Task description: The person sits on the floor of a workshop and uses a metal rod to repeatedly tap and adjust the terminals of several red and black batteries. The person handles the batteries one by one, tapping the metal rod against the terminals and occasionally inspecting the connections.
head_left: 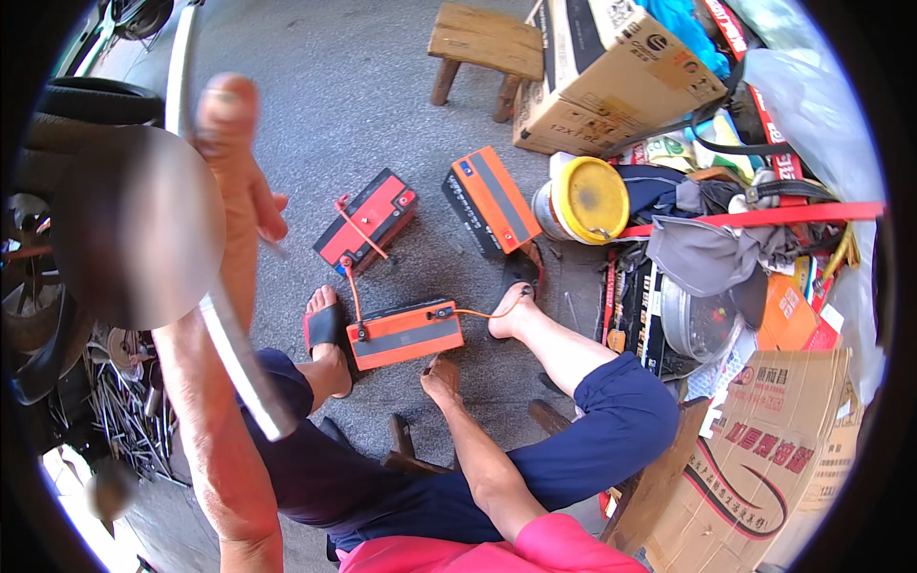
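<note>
My left hand point(236, 177) is raised close at the left, thumb pointing up. A long silver metal bar point(243, 361) runs past it and seems to be in its grip; a round blurred patch hides most of the fingers. Low in the middle, my right hand point(441, 381) has its fingers bunched at the front of an orange-topped battery point(411, 340). What they pinch, if anything, is too small to make out. An orange-red cable point(352, 291) links this battery to a red-topped battery point(368, 222) behind it. A thin orange wire point(482, 313) leads right from its other terminal.
Another orange battery point(498, 201) stands beside a yellow-lidded bucket point(592, 201). Behind are a wooden stool point(487, 40) and a cardboard box point(621, 86). Clutter and flattened cardboard point(764, 449) fill the right; tires point(95, 100) and loose metal tools point(119, 411) the left. My feet flank the near battery.
</note>
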Action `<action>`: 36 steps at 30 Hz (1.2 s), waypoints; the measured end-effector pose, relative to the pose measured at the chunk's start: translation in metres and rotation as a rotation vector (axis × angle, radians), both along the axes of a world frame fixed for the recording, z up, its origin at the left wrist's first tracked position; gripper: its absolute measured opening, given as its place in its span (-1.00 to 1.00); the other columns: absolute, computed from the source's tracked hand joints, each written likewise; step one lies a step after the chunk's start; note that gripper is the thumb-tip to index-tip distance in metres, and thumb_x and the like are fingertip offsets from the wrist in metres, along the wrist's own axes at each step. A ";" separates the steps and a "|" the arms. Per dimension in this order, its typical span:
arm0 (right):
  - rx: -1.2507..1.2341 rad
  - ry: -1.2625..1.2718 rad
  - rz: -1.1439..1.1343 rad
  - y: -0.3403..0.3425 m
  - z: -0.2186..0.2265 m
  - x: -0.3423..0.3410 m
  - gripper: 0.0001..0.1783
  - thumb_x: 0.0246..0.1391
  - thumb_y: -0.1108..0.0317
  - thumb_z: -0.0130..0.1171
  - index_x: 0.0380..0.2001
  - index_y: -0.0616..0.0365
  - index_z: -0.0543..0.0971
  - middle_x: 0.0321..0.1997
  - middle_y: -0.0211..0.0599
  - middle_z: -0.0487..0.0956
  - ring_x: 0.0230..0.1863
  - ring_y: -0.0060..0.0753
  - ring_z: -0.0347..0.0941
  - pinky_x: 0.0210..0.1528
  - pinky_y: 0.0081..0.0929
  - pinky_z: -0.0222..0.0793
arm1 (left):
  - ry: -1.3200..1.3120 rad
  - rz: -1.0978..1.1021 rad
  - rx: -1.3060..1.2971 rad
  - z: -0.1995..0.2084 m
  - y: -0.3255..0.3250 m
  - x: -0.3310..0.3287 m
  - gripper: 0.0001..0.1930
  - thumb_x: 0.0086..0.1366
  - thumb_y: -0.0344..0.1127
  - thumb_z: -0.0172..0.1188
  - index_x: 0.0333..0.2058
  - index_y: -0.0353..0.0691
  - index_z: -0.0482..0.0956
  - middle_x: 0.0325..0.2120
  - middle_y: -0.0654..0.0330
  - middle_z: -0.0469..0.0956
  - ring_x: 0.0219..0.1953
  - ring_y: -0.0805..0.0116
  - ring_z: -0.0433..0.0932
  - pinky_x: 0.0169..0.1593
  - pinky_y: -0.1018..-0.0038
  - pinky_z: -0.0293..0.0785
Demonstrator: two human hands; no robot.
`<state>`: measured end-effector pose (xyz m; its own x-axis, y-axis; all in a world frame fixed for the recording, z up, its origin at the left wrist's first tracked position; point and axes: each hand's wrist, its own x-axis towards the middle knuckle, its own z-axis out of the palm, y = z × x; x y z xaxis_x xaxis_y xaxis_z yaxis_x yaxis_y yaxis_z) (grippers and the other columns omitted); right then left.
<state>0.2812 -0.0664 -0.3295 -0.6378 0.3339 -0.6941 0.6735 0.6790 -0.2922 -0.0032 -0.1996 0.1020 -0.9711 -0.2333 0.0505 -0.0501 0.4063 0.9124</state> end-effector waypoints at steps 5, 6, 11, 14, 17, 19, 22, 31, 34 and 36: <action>0.064 -0.046 -0.372 0.036 0.019 -0.017 -0.84 -0.03 0.32 0.18 -0.42 0.10 0.68 -0.30 0.00 0.67 -0.20 0.01 0.62 -0.09 -0.20 0.52 | -0.089 -0.223 -0.627 0.019 0.027 0.019 -0.30 0.33 0.28 0.03 -0.69 -0.30 0.50 -0.88 0.22 0.22 -0.77 0.36 0.34 -0.57 0.32 0.32; 0.074 -0.010 -0.437 0.048 0.019 -0.018 -0.84 -0.02 0.31 0.19 -0.41 0.12 0.68 -0.32 -0.01 0.67 -0.25 -0.03 0.64 -0.11 -0.22 0.53 | -0.035 -0.286 -0.682 0.017 0.031 0.018 -0.27 0.33 0.29 0.01 -0.69 -0.35 0.50 -0.88 0.14 0.27 -0.77 0.22 0.35 -0.54 0.26 0.33; -0.604 0.334 -1.160 0.068 0.032 -0.044 -0.93 0.09 0.57 0.05 -0.32 0.27 0.44 -0.44 -0.16 0.55 -0.52 -0.24 0.59 -0.54 -0.28 0.63 | -0.181 -0.432 -0.381 0.034 0.039 0.029 -0.23 0.25 0.38 0.02 -0.67 -0.35 0.56 -0.83 0.05 0.38 -0.70 0.22 0.45 -0.49 0.28 0.39; -0.653 0.442 -1.343 0.077 0.055 -0.059 -0.54 0.02 0.64 -0.06 0.05 0.30 0.22 -0.38 -0.09 0.54 -0.52 -0.28 0.58 -0.55 -0.32 0.66 | -0.322 -0.604 -0.172 0.020 0.047 0.026 -0.24 0.26 0.38 0.01 -0.60 -0.34 0.59 -0.75 -0.07 0.45 -0.61 0.03 0.52 -0.37 0.20 0.47; -1.034 0.551 -1.582 0.102 0.030 -0.046 -0.66 0.14 0.31 0.18 -0.05 0.14 0.42 -0.17 -0.18 0.60 -0.08 -0.12 0.56 -0.05 -0.06 0.56 | -0.114 -0.669 0.046 -0.032 0.065 0.023 -0.32 0.30 0.32 0.02 -0.44 -0.33 0.62 -0.70 -0.04 0.50 -0.60 0.21 0.51 -0.41 0.22 0.45; -1.196 0.606 -1.416 0.119 0.027 -0.053 -0.71 0.20 0.24 0.14 -0.07 0.09 0.44 -0.07 -0.24 0.57 -0.02 -0.21 0.52 0.05 -0.21 0.48 | -0.230 -0.580 0.287 -0.054 0.077 0.029 -0.34 0.34 0.27 -0.01 -0.44 -0.34 0.61 -0.75 0.08 0.46 -0.66 0.31 0.46 -0.51 0.26 0.39; -1.099 0.755 -1.395 0.128 0.070 -0.084 -0.72 0.23 0.24 0.09 -0.05 0.09 0.42 -0.08 -0.24 0.57 -0.03 -0.25 0.51 0.05 -0.22 0.48 | -0.645 -0.642 0.527 -0.048 0.070 0.033 -0.40 0.36 0.25 0.00 -0.42 -0.27 0.59 -0.70 0.26 0.42 -0.73 0.48 0.32 -0.71 0.48 0.11; -0.648 1.107 -0.618 0.074 0.186 -0.098 -0.81 0.31 0.31 -0.07 -0.24 0.26 0.36 -0.33 -0.16 0.56 -0.40 -0.45 0.51 -0.33 -0.55 0.46 | -0.758 -0.298 0.622 -0.158 0.121 0.057 -0.74 0.18 -0.08 0.30 -0.42 -0.18 0.65 -0.61 0.33 0.47 -0.61 0.53 0.37 -0.61 0.49 0.12; -0.558 1.180 -0.427 0.081 0.185 -0.087 -0.71 0.31 0.22 0.03 -0.27 0.30 0.37 -0.39 -0.22 0.55 -0.42 -0.55 0.46 -0.35 -0.58 0.41 | -0.630 -0.416 0.558 -0.192 0.130 0.070 -0.71 0.04 -0.14 0.30 -0.49 -0.30 0.66 -0.62 0.16 0.58 -0.58 0.36 0.56 -0.48 0.42 0.42; -0.597 1.142 -0.413 0.077 0.190 -0.080 -0.70 0.30 0.19 0.06 -0.24 0.27 0.38 -0.41 -0.27 0.55 -0.41 -0.56 0.46 -0.34 -0.58 0.40 | -0.723 -0.391 0.530 -0.210 0.130 0.081 -0.78 0.04 -0.24 0.31 -0.47 -0.30 0.64 -0.64 0.19 0.54 -0.62 0.37 0.51 -0.52 0.41 0.41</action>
<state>0.2010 0.0108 -0.1398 -0.8781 0.4761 0.0464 -0.0197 0.0610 -0.9979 0.0777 -0.0694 -0.1076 -0.7401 0.2912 -0.6061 -0.6183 0.0596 0.7837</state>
